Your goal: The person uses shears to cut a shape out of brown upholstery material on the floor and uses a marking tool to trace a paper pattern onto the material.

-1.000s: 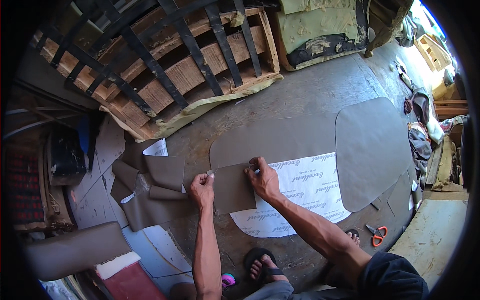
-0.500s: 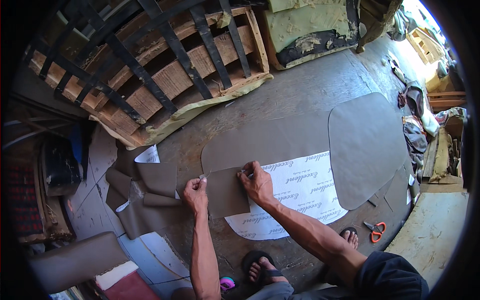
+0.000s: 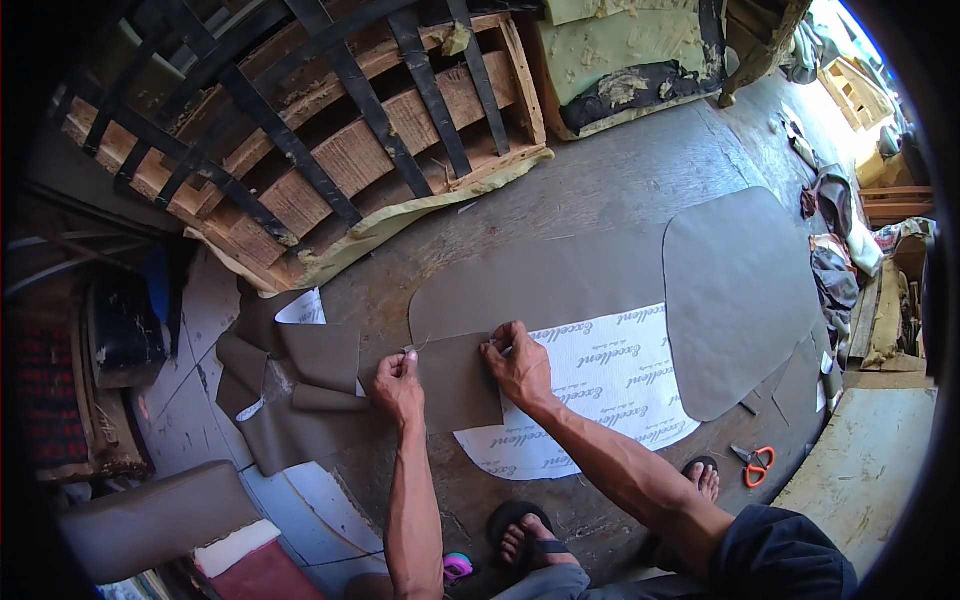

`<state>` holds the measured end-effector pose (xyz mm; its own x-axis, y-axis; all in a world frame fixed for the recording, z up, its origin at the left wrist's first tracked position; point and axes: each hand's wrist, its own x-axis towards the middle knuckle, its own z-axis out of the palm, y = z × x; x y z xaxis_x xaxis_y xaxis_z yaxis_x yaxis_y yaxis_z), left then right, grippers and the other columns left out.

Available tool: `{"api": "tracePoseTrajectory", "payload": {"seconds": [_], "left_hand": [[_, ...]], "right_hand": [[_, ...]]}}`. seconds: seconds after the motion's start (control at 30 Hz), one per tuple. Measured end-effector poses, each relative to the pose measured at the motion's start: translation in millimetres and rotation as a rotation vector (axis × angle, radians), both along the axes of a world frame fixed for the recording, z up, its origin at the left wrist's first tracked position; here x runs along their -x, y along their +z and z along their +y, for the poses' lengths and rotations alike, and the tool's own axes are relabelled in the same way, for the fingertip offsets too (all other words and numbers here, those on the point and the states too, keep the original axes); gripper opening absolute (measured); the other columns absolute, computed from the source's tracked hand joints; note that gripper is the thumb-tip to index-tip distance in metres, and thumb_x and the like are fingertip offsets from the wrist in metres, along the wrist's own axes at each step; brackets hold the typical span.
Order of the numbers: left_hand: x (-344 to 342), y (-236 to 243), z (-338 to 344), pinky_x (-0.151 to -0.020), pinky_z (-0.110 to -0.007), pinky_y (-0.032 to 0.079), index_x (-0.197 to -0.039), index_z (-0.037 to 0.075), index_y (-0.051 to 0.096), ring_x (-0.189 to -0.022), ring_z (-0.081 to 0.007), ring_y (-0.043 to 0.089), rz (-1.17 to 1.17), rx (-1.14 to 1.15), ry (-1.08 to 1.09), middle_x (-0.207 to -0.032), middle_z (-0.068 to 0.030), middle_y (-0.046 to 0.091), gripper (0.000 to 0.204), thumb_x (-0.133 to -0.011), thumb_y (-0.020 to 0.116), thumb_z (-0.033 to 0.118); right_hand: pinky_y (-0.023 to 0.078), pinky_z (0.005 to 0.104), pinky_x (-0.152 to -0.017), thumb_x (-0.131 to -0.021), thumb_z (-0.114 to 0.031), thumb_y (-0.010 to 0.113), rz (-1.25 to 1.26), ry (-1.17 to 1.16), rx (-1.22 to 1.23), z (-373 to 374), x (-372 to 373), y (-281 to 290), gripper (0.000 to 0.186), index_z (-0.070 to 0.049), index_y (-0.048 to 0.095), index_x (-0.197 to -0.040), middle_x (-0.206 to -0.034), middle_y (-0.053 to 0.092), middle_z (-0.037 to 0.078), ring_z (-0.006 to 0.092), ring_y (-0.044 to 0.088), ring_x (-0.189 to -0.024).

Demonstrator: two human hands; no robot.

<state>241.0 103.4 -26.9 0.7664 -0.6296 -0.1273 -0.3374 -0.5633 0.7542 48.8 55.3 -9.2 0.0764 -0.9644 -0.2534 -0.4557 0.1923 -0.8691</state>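
Observation:
A small rectangular piece of brown leatherette is held by its upper edge between my two hands. My left hand is pinched at its upper left corner, where a thin loose thread shows. At the upper right corner my right hand closes thumb and fingers on the edge. Beneath and beyond lies a larger brown leatherette sheet, its printed white backing turned up on the near side. A rounded brown panel overlaps that sheet at the right.
A crumpled brown leatherette heap lies left. Beyond it is a wooden furniture frame with black straps. Orange-handled scissors rest near my foot at right; a pink roll sits close to me. A foam-covered piece stands at the back.
My hands keep their grip on the small piece. The whole view has shifted very slightly; the things on the floor keep their places.

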Motion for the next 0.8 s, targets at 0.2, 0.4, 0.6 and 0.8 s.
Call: {"api": "tracePoseTrajectory", "payload": {"seconds": [0.2, 0.4, 0.6, 0.8], "left_hand": [[2, -2, 0, -0.062, -0.032, 0.048, -0.086, 0.002, 0.070, -0.061, -0.0151, 0.060, -0.061, -0.002, -0.018, -0.070, -0.0053, 0.068, 0.023, -0.085, 0.078, 0.023], [9, -1, -1, -0.057, -0.034, 0.046, -0.086, 0.002, 0.067, -0.054, -0.0156, 0.056, -0.174, 0.023, -0.029, -0.062, -0.0043, 0.063, 0.023, -0.086, 0.077, 0.022], [45, 21, 4, -0.086, -0.045, 0.047, -0.113, 0.005, 0.064, -0.103, -0.0306, 0.061, -0.576, -0.083, -0.132, -0.113, -0.0167, 0.064, 0.027, -0.090, 0.070, 0.016], [55, 20, 19, -0.118, -0.053, 0.025, -0.144, 0.017, 0.052, -0.145, -0.0384, 0.031, -0.688, 0.006, -0.844, -0.155, -0.0145, 0.039, 0.050, -0.096, 0.056, 0.031]], "right_hand": [[0.052, 0.0474, -0.071, -0.089, -0.020, 0.067, 0.045, 0.023, 0.034, 2, -1, 3, 0.026, -0.007, 0.052, -0.105, -0.085, 0.069, 0.015, 0.0380, 0.068, -0.078], [0.052, 0.0485, -0.073, -0.090, -0.021, 0.066, 0.064, 0.047, 0.048, 1, 2, 6, 0.027, -0.005, 0.052, -0.106, -0.088, 0.067, 0.019, 0.0401, 0.067, -0.082], [0.054, 0.0470, -0.072, -0.090, -0.016, 0.064, 0.059, 0.127, 0.230, 18, 61, 5, 0.021, -0.002, 0.055, -0.104, -0.091, 0.066, 0.021, 0.0411, 0.066, -0.082], [0.056, 0.0487, -0.064, -0.092, -0.015, 0.060, 0.393, 0.628, 0.155, 77, 233, 48, 0.022, -0.007, 0.055, -0.111, -0.105, 0.066, 0.018, 0.0401, 0.068, -0.079]]}}
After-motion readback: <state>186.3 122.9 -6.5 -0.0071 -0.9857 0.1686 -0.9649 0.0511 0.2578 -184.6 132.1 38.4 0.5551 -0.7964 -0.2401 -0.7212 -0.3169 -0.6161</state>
